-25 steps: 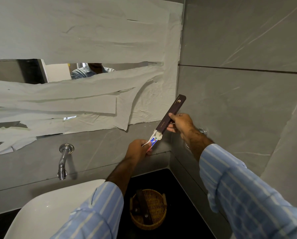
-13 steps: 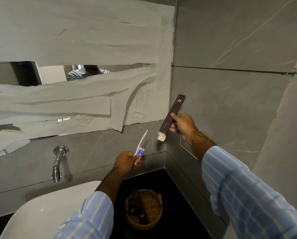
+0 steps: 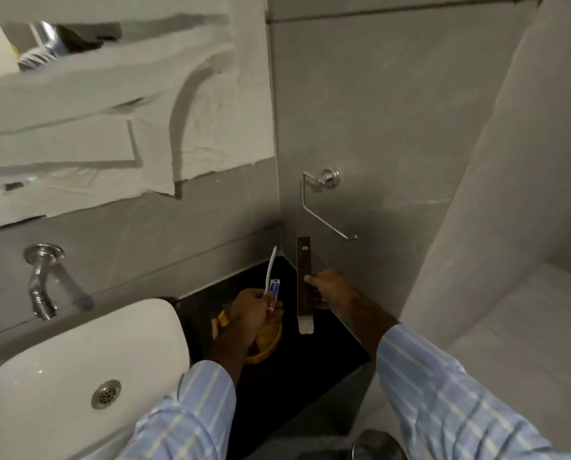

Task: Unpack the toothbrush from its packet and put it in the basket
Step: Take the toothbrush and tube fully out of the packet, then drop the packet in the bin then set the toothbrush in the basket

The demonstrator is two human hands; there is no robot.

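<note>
Item: toothbrush (image 3: pixel 270 268), pinched with a small tube in my left hand (image 3: pixel 251 310); right hand (image 3: pixel 330 290) pinches emptied packet (image 3: pixel 304 280). I lower it handle-first into basket (image 3: pixel 267 340).

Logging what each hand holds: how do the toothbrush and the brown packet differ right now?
The toothbrush is white, thin and tilted, gripped near its lower end by the left hand alongside a small tube. The brown packet is dark, flat, wider and nearly vertical, gripped mid-length by the right hand. Both are held above the counter; neither is in the basket.
</note>
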